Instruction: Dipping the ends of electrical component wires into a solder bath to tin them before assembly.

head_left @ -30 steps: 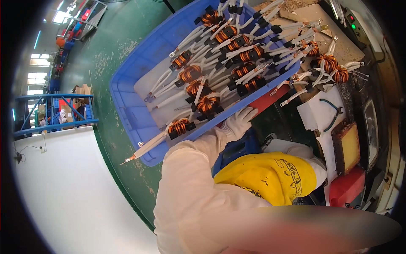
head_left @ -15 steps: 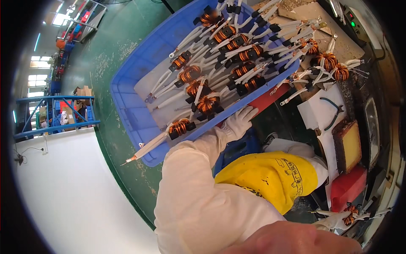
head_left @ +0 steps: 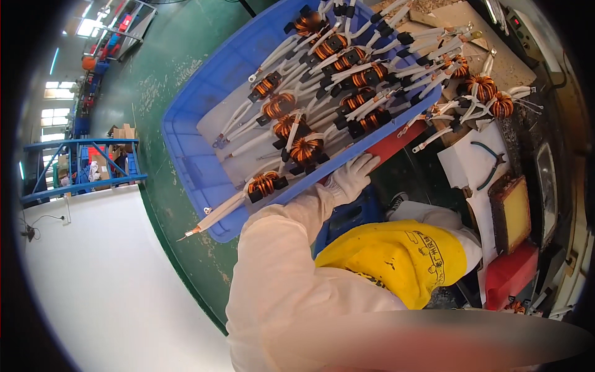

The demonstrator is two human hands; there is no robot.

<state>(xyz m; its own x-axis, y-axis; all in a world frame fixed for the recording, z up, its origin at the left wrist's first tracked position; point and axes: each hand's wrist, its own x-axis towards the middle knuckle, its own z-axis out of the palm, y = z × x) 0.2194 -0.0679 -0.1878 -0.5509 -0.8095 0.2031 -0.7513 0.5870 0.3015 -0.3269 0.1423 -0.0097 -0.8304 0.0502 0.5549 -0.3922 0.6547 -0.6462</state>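
My left hand (head_left: 351, 181), in a white glove, rests by the near outer wall of a blue plastic bin (head_left: 186, 155). Its fingers are stretched out over the edge of a red surface (head_left: 396, 144) beside the bin, holding nothing that I can see. Inside the bin lie several copper-wound ring coils (head_left: 307, 149) with white-sleeved leads and black pieces. One coil (head_left: 265, 185) near the closest corner has leads hanging over the rim. A blurred patch at the lower right hides my right hand; a bit of another coil (head_left: 515, 306) shows just above it.
On the bench at right are more coils (head_left: 481, 88), dark-handled pliers (head_left: 493, 164), a dark-framed yellow block (head_left: 515, 214) and a red box (head_left: 511, 277). A yellow apron (head_left: 396, 257) covers my lap. A white panel (head_left: 111, 266) and blue rack (head_left: 83, 164) stand left.
My left hand stays almost in place by the bin. The right glove with a coil, visible before at the lower right, is now covered. The green light on the control box has gone dark.
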